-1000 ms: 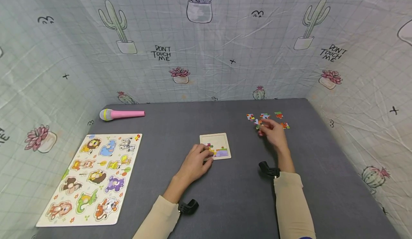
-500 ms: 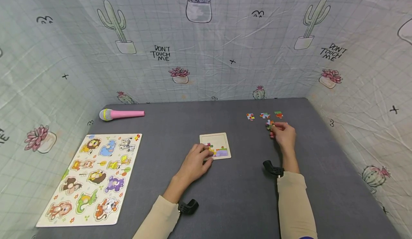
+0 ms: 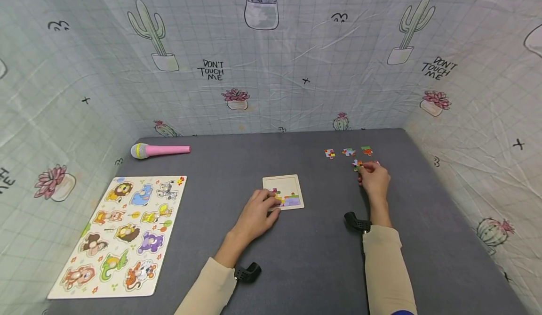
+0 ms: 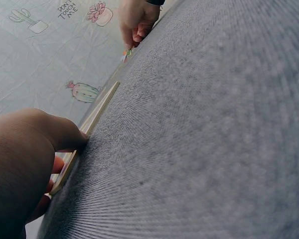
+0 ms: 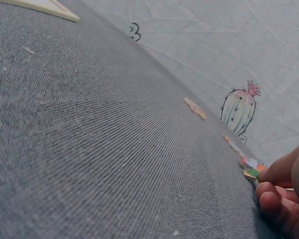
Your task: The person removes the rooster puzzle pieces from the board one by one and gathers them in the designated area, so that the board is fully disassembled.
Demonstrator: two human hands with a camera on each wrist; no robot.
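In the head view, my left hand (image 3: 255, 215) holds the lower left corner of a small wooden puzzle tray (image 3: 281, 178), thumb at the near edge and fingertips over the left side. Interlocked purple and yellow pieces (image 3: 291, 200) line the tray's bottom; my fingers hide some of them. Off to the right, my right hand (image 3: 375, 182) pinches a small colourful jigsaw piece (image 3: 356, 165) between thumb and fingers, low over the table. The right wrist view shows that piece (image 5: 250, 169) with green, white and orange on it. Another piece is mostly hidden behind the right hand.
Three loose jigsaw pieces lie in a row behind the right hand, among them a blue-and-red piece (image 3: 348, 152). At left is a large animal puzzle board (image 3: 139, 246), with a pink toy microphone (image 3: 163, 150) behind it. Printed cloth (image 3: 279, 93) walls the grey table (image 3: 313, 268).
My right hand has moved right with the pinched jigsaw piece, away from the row's left side, then shifted only slightly. The left hand and the tray have stayed put.
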